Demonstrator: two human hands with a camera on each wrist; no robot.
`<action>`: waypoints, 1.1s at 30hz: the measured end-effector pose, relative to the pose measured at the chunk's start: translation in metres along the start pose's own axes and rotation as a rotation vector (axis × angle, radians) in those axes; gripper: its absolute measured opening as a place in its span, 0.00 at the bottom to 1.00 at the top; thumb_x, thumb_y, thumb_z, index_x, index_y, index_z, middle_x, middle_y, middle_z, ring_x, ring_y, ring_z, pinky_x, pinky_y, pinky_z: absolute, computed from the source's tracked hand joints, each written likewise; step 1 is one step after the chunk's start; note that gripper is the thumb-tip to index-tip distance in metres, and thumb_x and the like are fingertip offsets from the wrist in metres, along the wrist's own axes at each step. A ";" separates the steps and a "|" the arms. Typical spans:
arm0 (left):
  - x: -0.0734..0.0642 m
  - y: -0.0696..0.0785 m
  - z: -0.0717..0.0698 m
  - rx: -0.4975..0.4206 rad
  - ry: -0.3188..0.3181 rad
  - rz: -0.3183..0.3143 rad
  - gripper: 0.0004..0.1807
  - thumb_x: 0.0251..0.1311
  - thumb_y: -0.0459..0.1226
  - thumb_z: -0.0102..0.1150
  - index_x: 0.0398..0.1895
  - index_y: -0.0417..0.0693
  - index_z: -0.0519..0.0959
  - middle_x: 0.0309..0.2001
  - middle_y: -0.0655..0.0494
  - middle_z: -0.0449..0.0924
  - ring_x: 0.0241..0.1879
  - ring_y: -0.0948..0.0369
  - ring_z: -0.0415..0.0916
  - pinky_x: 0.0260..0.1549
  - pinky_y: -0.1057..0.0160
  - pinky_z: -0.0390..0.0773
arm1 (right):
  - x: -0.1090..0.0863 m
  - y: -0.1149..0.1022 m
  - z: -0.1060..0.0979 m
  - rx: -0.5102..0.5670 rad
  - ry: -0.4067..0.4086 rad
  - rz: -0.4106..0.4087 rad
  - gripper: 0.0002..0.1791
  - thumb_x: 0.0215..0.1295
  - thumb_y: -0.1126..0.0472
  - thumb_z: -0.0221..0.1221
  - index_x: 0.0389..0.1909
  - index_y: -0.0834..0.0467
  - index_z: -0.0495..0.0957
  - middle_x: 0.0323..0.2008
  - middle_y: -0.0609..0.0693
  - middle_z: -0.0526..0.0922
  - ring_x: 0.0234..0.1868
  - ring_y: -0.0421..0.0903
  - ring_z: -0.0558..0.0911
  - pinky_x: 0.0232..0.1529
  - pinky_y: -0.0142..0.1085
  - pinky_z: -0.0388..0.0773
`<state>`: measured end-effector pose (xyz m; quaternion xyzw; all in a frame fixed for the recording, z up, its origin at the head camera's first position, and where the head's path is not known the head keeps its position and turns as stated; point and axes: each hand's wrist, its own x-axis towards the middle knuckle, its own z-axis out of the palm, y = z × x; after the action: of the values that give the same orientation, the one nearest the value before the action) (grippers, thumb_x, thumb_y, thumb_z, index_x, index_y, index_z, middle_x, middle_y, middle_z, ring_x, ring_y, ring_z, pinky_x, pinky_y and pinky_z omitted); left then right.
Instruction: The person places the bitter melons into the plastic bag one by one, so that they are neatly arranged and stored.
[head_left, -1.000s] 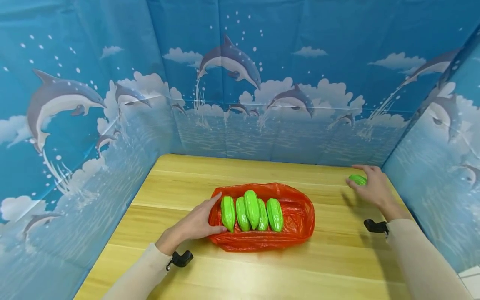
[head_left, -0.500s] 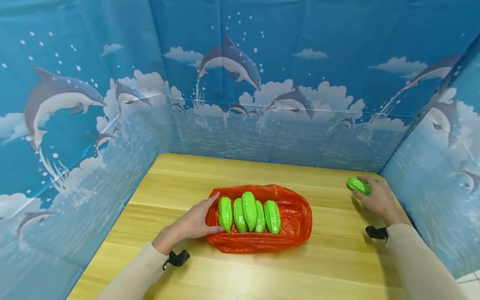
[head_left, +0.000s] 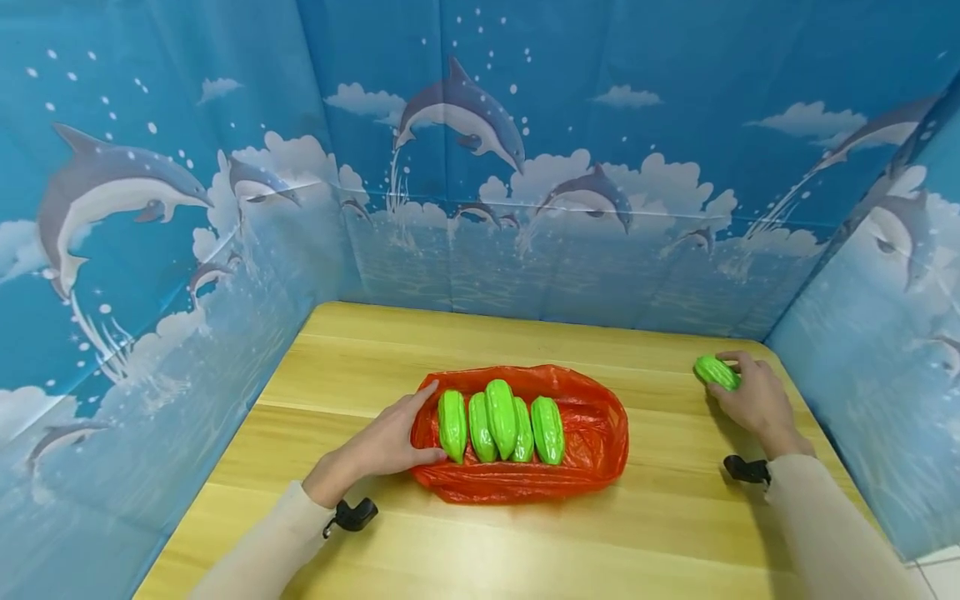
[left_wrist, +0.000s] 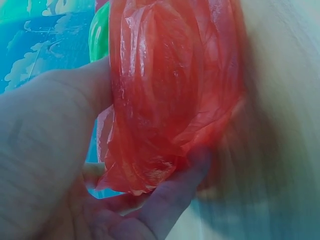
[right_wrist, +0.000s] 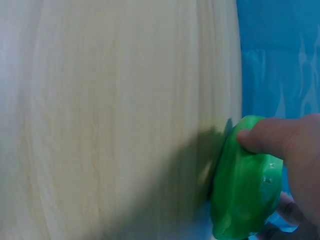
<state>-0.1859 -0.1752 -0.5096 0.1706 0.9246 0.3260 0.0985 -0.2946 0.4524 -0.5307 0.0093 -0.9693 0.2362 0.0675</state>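
Note:
A red plastic bag (head_left: 588, 429) lies with its mouth spread wide, and several glossy, ribbed green gourd-like pieces (head_left: 501, 419) sit side by side inside. My left hand (head_left: 381, 440) holds the bag's left end; in the left wrist view its thumb goes over the rim of the red film (left_wrist: 155, 75) while the fingers reach underneath. Far to the right, my right hand (head_left: 756, 402) pinches another ribbed green gourd-like piece (head_left: 715, 372) between thumb and fingers. The right wrist view has the thumb pressed on this piece (right_wrist: 245, 190), at the table's edge, with the fingers partly hidden behind it.
The light wooden table (head_left: 360, 354) carries all of this. Blue dolphin-print sheets (head_left: 487, 258) hang close around its left, back and right edges. Each wrist has a dark camera mount, such as the left mount (head_left: 355, 515).
The right hand has come slightly toward me, and the green piece in its grip shows more fully. Its index finger, outstretched earlier, now bends over the piece. The left hand keeps its hold.

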 end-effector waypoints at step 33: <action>0.011 0.009 -0.006 0.039 -0.035 0.035 0.66 0.63 0.41 0.90 0.97 0.46 0.55 0.90 0.37 0.67 0.87 0.36 0.68 0.86 0.32 0.72 | -0.023 -0.069 -0.014 0.019 -0.176 -0.039 0.45 0.86 0.48 0.66 0.88 0.73 0.63 0.63 0.84 0.84 0.55 0.74 0.90 0.43 0.57 0.89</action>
<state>-0.1951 -0.1679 -0.5004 0.1944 0.9257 0.3067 0.1057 -0.2666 0.3969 -0.4895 0.0497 -0.9688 0.2425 -0.0133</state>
